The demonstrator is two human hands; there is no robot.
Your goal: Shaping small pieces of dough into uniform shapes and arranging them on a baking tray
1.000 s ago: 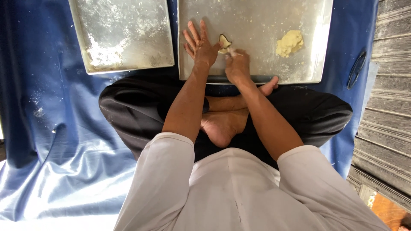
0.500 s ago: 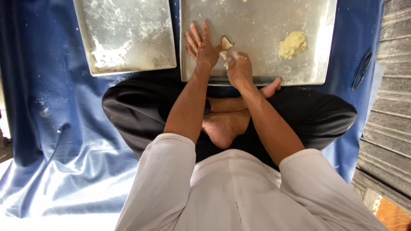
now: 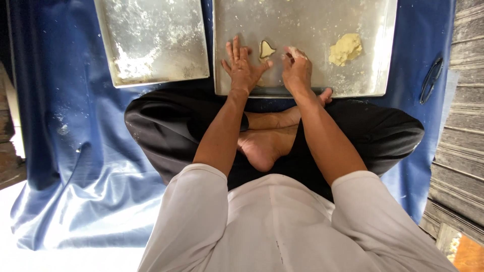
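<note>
There, dough piece [image 3: 265, 49] between hands.

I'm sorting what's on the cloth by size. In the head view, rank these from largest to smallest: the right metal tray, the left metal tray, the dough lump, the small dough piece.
1. Right metal tray
2. Left metal tray
3. Dough lump
4. Small dough piece

Both trays are cut off at the top, so their order is unsure.

I see 2 dull silver-grey trays: the right tray [image 3: 302, 20] is speckled with pale crumbs, the left tray [image 3: 151, 40] smeared with white flour in patches. A pale yellow dough lump [image 3: 345, 49] sits on the right one, and a smaller yellow-cream piece [image 3: 265, 49] (darker at its edge) lies by it. Beneath is a deep blue cloth [image 3: 65, 151], dusted white in spots. My trousers [image 3: 166, 131] are black, the shirt [image 3: 282, 226] off-white.
</note>
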